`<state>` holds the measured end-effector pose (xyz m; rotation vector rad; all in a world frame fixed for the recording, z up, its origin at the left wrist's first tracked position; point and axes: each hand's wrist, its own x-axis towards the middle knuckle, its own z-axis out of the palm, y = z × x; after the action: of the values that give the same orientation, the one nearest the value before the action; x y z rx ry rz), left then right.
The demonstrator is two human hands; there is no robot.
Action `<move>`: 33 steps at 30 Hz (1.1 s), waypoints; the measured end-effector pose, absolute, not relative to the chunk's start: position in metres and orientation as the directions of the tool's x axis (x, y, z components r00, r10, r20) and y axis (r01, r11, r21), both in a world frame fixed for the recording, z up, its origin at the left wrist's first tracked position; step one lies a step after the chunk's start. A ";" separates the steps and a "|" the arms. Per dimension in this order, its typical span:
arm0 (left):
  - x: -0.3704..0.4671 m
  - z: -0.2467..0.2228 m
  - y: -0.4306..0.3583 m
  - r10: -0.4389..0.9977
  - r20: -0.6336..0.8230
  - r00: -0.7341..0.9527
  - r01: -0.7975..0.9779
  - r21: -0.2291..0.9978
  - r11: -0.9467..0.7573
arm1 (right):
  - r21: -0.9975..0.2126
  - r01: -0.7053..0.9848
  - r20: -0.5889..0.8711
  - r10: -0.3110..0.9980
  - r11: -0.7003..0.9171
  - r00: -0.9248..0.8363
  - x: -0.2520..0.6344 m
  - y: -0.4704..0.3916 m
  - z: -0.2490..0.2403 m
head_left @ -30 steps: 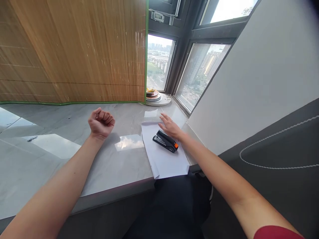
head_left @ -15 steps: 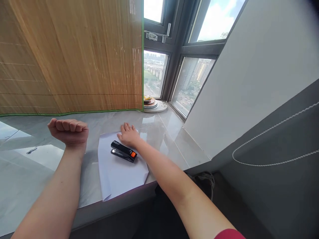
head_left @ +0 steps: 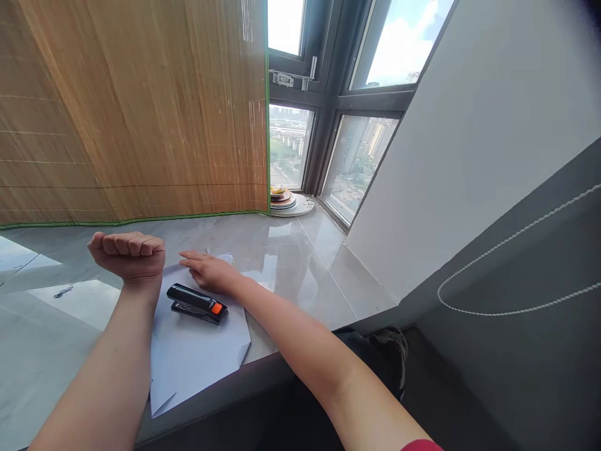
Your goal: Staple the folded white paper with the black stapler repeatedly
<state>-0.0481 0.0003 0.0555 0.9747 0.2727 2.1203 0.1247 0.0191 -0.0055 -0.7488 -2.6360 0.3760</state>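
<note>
My left hand is held up in a tight fist over the left part of the sill; nothing shows in it. My right hand lies with fingers stretched out on the far part of a stack of white paper, just behind the stapler. The black stapler, with an orange patch on its near end, rests on top of the paper and is not gripped. My left forearm covers part of the paper's left side. One near corner of the paper is creased.
A small printed white piece lies past my right wrist. Plates are stacked in the window corner. A bamboo blind hangs along the back. The sill's front edge drops off close by. A beaded cord hangs at the right.
The paper with the stapler on it has slid left and nearer under my right hand, uncovering the small printed piece behind. My left fist stays in nearly the same place.
</note>
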 end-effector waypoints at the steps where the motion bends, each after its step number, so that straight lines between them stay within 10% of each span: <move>1: -0.048 0.055 0.001 0.727 0.556 -0.403 -0.567 0.472 -0.675 | -0.347 0.429 0.233 0.520 0.834 -0.822 0.125 0.018 -0.007; 11: -0.041 0.056 0.005 0.779 0.545 -0.311 -0.636 0.490 -0.596 | -0.386 0.425 0.103 0.496 0.819 -0.862 0.190 0.018 -0.012; 19: -0.032 0.032 0.029 0.807 0.568 0.165 -0.738 0.614 -0.281 | -0.556 0.538 0.109 0.697 0.634 -0.709 0.300 0.026 -0.009; 33: 0.033 0.020 0.020 0.876 0.145 0.460 -0.018 0.988 -0.154 | -0.583 0.513 0.199 0.723 0.630 -0.661 0.308 0.028 -0.016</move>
<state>0.0325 0.0203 0.0205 1.5237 0.7828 0.9419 0.3082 0.0284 -0.0160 -0.9780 -2.4361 0.6850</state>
